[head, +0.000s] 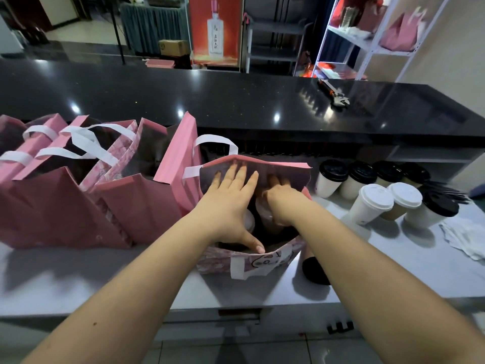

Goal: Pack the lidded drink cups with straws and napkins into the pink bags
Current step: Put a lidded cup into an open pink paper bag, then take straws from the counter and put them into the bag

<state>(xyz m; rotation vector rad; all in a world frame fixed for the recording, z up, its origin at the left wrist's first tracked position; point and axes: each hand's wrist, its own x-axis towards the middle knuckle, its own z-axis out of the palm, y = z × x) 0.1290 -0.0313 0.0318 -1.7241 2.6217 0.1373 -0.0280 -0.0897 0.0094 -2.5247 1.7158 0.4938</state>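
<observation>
Grey work surface (pixel 91 279) runs across the foreground, and behind it we see a raised black counter (pixel 236 101) with a glossy top. Centred on the grey surface stands an open pink bag (pixel 262 261) with white handles. We note the left hand (pixel 231 203) spread flat across the mouth of this bag: the fingers extend toward the far wall, the thumb rests on the near rim, and nothing is grasped. The right hand (pixel 280 200) reaches down inside the same bag, its fingers curled over the lid of a drink cup (pixel 265 211) that sits in the bag; whether it actually grips this cup we cannot tell. A second lidded cup (pixel 249 222) shows partly below the left palm, also inside the bag. To the left of the open bag we see a row of further pink bags (pixel 78 193), standing upright and touching one another, their white handles up. To the right, on the grey surface, stands a cluster of lidded cups (pixel 380 190), some with black lids and some with white lids, set close together. Beyond the cluster lie dark straws (pixel 446 190), and near the right edge lies a pile of white napkins (pixel 467 237). One black-lidded cup (pixel 315 269) lies on its side just beside the bag, under the right forearm. A tool (pixel 336 97) rests on the black counter.
</observation>
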